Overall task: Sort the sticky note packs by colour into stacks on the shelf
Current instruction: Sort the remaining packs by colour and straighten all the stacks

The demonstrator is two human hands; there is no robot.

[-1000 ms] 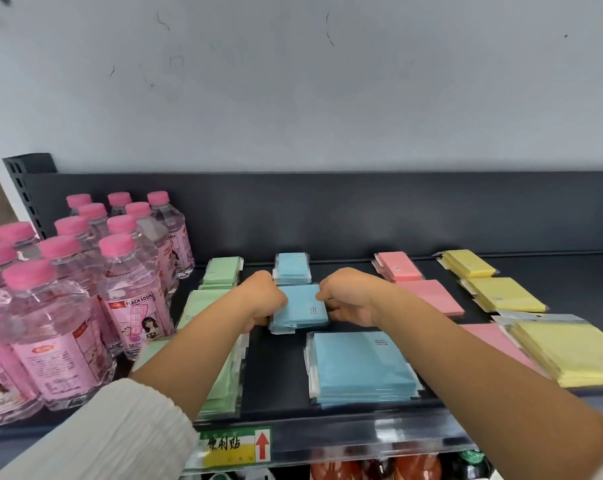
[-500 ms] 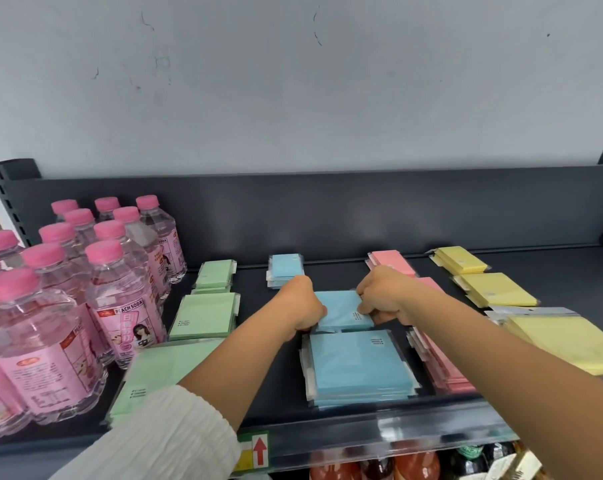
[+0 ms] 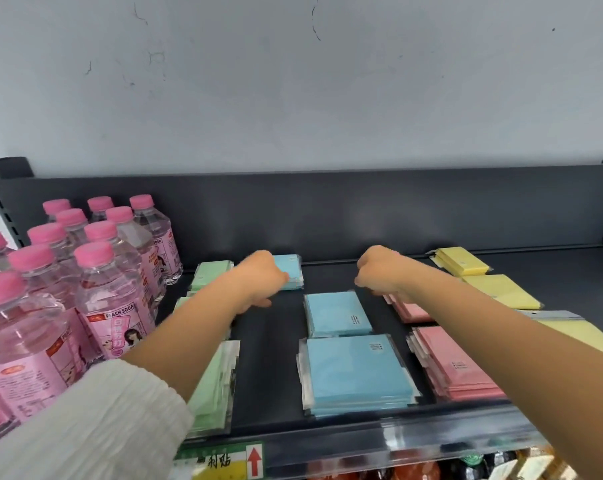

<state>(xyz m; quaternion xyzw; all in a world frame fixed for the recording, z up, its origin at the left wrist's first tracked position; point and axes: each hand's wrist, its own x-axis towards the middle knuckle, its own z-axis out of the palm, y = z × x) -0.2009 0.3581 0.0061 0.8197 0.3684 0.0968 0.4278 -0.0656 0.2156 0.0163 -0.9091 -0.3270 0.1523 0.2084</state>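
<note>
Three blue sticky note stacks lie in a column mid-shelf: a small one (image 3: 292, 268) at the back, a medium one (image 3: 338, 313), and a large one (image 3: 355, 372) at the front. Green stacks (image 3: 211, 276) (image 3: 213, 386) lie to the left, partly under my left arm. Pink stacks (image 3: 414, 310) (image 3: 455, 365) and yellow stacks (image 3: 461, 261) (image 3: 500, 291) lie to the right. My left hand (image 3: 262, 280) hovers with curled fingers before the small blue stack, holding nothing. My right hand (image 3: 379, 271) is curled above the rear pink stack, also holding nothing.
Several pink-capped peach soda bottles (image 3: 109, 299) crowd the shelf's left end. The dark shelf (image 3: 268, 358) has a raised back panel (image 3: 327, 209) and a clear price rail (image 3: 397, 441) along the front. A large yellow pack (image 3: 584, 337) lies at the right edge.
Both hands held the medium blue stack from either side and slid it toward me. They have now let it go, lifted and moved apart.
</note>
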